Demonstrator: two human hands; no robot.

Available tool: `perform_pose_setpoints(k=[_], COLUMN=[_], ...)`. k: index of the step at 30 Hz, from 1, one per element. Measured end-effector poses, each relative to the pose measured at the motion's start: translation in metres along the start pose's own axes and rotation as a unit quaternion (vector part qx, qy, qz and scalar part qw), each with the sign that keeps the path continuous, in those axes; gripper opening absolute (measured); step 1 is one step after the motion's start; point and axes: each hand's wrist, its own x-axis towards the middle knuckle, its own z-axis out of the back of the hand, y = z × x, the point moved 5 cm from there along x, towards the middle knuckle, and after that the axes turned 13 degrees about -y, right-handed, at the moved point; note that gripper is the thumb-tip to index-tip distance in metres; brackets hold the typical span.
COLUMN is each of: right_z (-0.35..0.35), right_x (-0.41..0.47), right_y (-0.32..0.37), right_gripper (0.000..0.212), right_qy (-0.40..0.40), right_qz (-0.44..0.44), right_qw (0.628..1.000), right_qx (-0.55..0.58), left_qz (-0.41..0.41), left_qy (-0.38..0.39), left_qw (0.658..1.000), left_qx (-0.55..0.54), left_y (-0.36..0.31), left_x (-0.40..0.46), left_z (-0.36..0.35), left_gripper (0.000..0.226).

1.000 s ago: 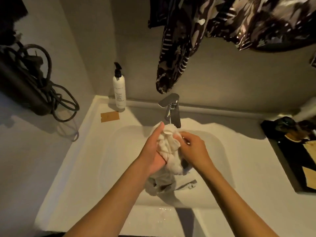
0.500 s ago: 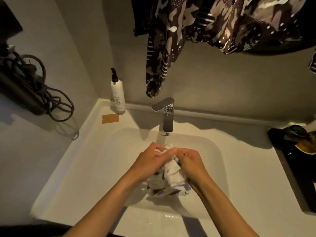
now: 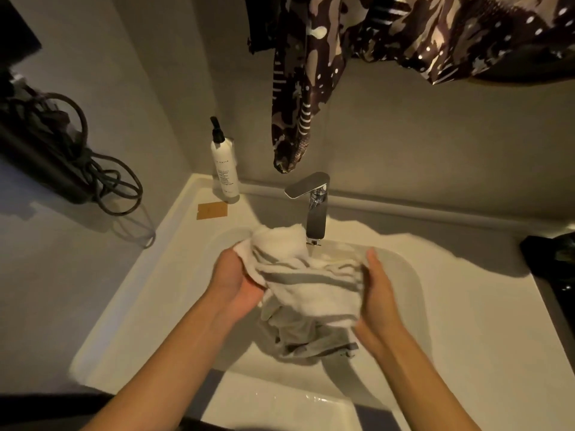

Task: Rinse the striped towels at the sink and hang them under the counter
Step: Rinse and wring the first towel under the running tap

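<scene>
Taking the faucet [image 3: 312,206] as landmark. Far to its left, a dark coil of cable [image 3: 93,178] hangs on the wall beside a black object that is too dim to identify and cut by the frame edge. Nearer on the left stand a white pump bottle [image 3: 224,164], its label too small to read, and a tan card [image 3: 212,210] lying flat on the sink [image 3: 155,290] rim. Below the spout, the striped towel [image 3: 308,284] is held bunched over the basin, white with grey bands; its lower folds droop in shadow. The left hand [image 3: 238,283] cups the towel's left side, its fingers hidden beneath the cloth, so the grip is inferred only from contact. The right hand [image 3: 378,293] presses against the towel's right side, fingers extended and together. Above the faucet hangs patterned dark fabric [image 3: 295,88], cropped at the top. Far right, a dark object [image 3: 550,259] is cut off by the frame.
</scene>
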Motion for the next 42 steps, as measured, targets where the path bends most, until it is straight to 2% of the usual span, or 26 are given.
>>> perform_pose_setpoints(k=[2,4,5,6,7,8,9,10,11,12,13,14,15,16,17,18,21,22,24,27,28,30,33,36,38,42], right_z=[-0.016,-0.022,-0.025,-0.027,-0.037,-0.045,-0.047,-0.047,-0.036,-0.016,0.002,0.011,0.010,0.006,0.001,-0.005,-0.025,-0.031,-0.037,-0.037,-0.037,-0.035,-0.034,-0.031,-0.024,-0.007], right_x=[-0.003,-0.004,-0.005,-0.008,-0.014,-0.018,-0.021,-0.023,-0.018,-0.007,0.005,0.009,0.013,0.014,0.013,0.007,-0.002,-0.003,-0.001,0.003,0.001,0.000,0.005,0.014,0.023,0.051], right_y=[-0.024,-0.030,-0.027,-0.026,-0.028,-0.030,-0.030,-0.022,-0.010,-0.003,-0.005,-0.016,-0.037,-0.059,-0.075,-0.080,-0.073,-0.067,-0.061,-0.057,-0.054,-0.048,-0.043,-0.044,-0.045,-0.068], right_gripper=[0.047,0.030,0.020,0.013,0.010,0.013,0.017,0.019,0.020,0.021,0.025,0.033,0.041,0.046,0.046,0.048,0.082,0.085,0.074,0.064,0.060,0.054,0.032,0.018,0.014,0.027], right_qy=[-0.002,-0.006,-0.011,-0.026,-0.013,0.020,0.054,0.064,0.027,-0.049,-0.116,-0.136,-0.102,-0.075,-0.050,-0.020,0.123,0.171,0.243,0.282,0.297,0.290,0.199,0.080,0.010,-0.062], right_qz=[-0.025,0.085,0.191,0.295,0.362,0.394,0.384,0.332,0.288,0.244,0.181,0.088,-0.026,-0.125,-0.175,-0.196,-0.213,-0.222,-0.235,-0.241,-0.252,-0.246,-0.165,-0.050,0.045,0.175], right_qw=[0.999,0.977,0.931,0.851,0.769,0.710,0.716,0.795,0.880,0.934,0.964,0.983,0.994,0.987,0.976,0.971,0.963,0.954,0.938,0.928,0.921,0.925,0.957,0.952,0.917,0.794], right_qx=[-0.047,-0.196,-0.310,-0.433,-0.526,-0.583,-0.580,-0.504,-0.378,-0.256,-0.158,-0.088,-0.019,0.067,0.117,0.136,0.113,0.107,0.081,0.029,0.022,-0.008,-0.135,-0.292,-0.396,-0.579], left_qz=[-0.076,-0.187,-0.187,-0.141,-0.068,-0.006,0.046,0.076,0.083,0.074,0.060,0.046,0.034,0.034,0.032,0.023,-0.030,-0.060,-0.109,-0.146,-0.160,-0.163,-0.146,-0.169,-0.173,-0.119], left_qy=[-0.044,-0.080,-0.059,-0.022,0.004,-0.012,-0.047,-0.085,-0.108,-0.108,-0.095,-0.076,-0.057,-0.034,-0.007,0.016,0.120,0.165,0.249,0.300,0.292,0.252,0.130,-0.002,-0.049,-0.130], left_qw=[0.982,0.923,0.917,0.930,0.949,0.966,0.977,0.979,0.981,0.985,0.990,0.993,0.995,0.995,0.992,0.988,0.958,0.934,0.869,0.810,0.808,0.841,0.889,0.877,0.863,0.857], left_qx=[0.168,0.326,0.348,0.338,0.307,0.257,0.203,0.168,0.135,0.110,0.091,0.073,0.076,0.093,0.120,0.154,0.260,0.311,0.413,0.482,0.486,0.451,0.414,0.450,0.472,0.485], left_y=[0.010,0.012,0.019,0.032,0.045,0.054,0.061,0.061,0.058,0.053,0.049,0.046,0.046,0.050,0.053,0.054,0.037,0.029,0.019,0.015,0.015,0.017,0.027,0.033,0.039,0.061], left_x=[0.006,0.007,0.009,0.006,0.002,0.000,0.001,0.004,0.011,0.015,0.019,0.019,0.017,0.013,0.009,0.010,0.013,0.012,0.009,0.007,0.007,0.009,0.028,0.047,0.056,0.076], left_z=[-0.003,0.001,0.001,-0.001,-0.005,-0.006,-0.001,0.003,0.006,0.005,0.003,-0.005,-0.016,-0.028,-0.040,-0.048,-0.052,-0.053,-0.057,-0.068,-0.071,-0.076,-0.075,-0.069,-0.064,-0.036], left_gripper=[0.024,0.023,0.028,0.033,0.035,0.036,0.038,0.042,0.046,0.051,0.056,0.060,0.059,0.053,0.043,0.036,0.022,0.029,0.039,0.025,0.020,0.009,0.018,0.018,0.018,0.007])
